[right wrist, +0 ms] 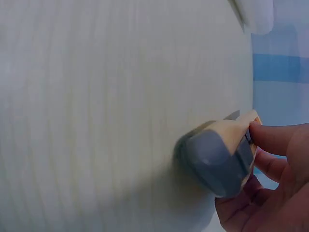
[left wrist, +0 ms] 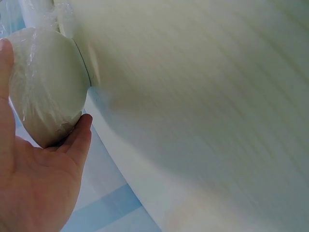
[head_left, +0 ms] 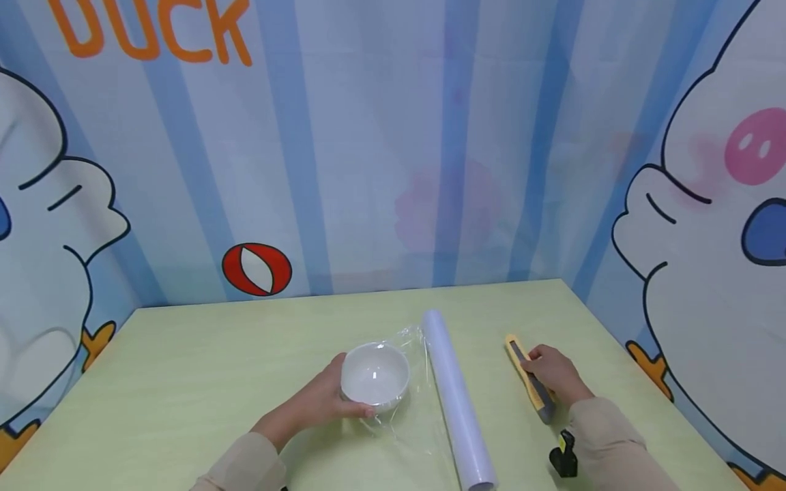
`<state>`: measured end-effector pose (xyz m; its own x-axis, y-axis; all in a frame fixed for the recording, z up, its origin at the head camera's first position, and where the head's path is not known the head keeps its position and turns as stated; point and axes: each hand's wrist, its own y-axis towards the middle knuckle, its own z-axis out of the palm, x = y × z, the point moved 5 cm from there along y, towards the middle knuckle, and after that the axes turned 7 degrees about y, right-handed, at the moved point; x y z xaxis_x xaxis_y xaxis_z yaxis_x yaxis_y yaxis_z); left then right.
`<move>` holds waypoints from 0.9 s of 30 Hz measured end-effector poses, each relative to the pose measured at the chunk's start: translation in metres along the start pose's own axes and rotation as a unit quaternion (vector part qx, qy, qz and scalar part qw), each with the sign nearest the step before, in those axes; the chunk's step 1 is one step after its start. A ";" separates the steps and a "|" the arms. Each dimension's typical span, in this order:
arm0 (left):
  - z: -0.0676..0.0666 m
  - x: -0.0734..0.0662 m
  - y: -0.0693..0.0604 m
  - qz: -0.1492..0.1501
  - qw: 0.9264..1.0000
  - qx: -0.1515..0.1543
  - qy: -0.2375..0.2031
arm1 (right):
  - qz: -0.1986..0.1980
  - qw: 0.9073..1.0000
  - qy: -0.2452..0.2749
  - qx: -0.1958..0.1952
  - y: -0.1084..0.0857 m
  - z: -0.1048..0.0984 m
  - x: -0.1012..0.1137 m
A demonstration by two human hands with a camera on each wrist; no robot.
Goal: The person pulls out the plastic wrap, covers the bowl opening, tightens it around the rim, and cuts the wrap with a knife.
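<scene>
A white bowl (head_left: 374, 375) with clear plastic film stretched about it is gripped by my left hand (head_left: 328, 399), thumb on the near side. In the left wrist view the film clings in wrinkles to the outside of the bowl (left wrist: 53, 82). The film runs right to a long, pale roll of plastic wrap (head_left: 457, 402) lying on the table. Right of the roll, my right hand (head_left: 555, 374) pinches a yellow and grey utility knife (head_left: 530, 377) between thumb and fingers. The right wrist view shows the knife's grey end (right wrist: 212, 159) close to the tabletop; whether it touches, I cannot tell.
The pale yellow-green table (head_left: 245, 354) ends at a blue-striped curtain (head_left: 368, 136) printed with cartoon figures. Similar printed cloth stands along both sides. A small black device (head_left: 563, 455) sits by the right wrist.
</scene>
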<state>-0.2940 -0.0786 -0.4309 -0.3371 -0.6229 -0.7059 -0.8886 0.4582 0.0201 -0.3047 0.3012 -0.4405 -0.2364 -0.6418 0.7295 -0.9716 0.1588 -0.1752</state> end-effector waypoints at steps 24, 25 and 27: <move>0.001 0.002 -0.002 0.005 1.000 -0.004 -0.010 | -0.121 0.989 -0.085 -0.030 -0.022 0.035 0.081; 0.001 0.002 -0.001 0.006 1.000 -0.004 -0.011 | -0.126 0.988 -0.089 -0.019 -0.023 0.041 0.086; 0.002 0.001 -0.001 0.011 1.000 -0.004 -0.013 | -0.138 0.985 -0.099 -0.007 -0.024 0.052 0.095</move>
<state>-0.2929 -0.0789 -0.4331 -0.3477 -0.5965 -0.7234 -0.8842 0.4652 0.0414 -0.3042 0.1975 -0.4015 0.0387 -0.7957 0.6044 -0.9992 -0.0326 0.0211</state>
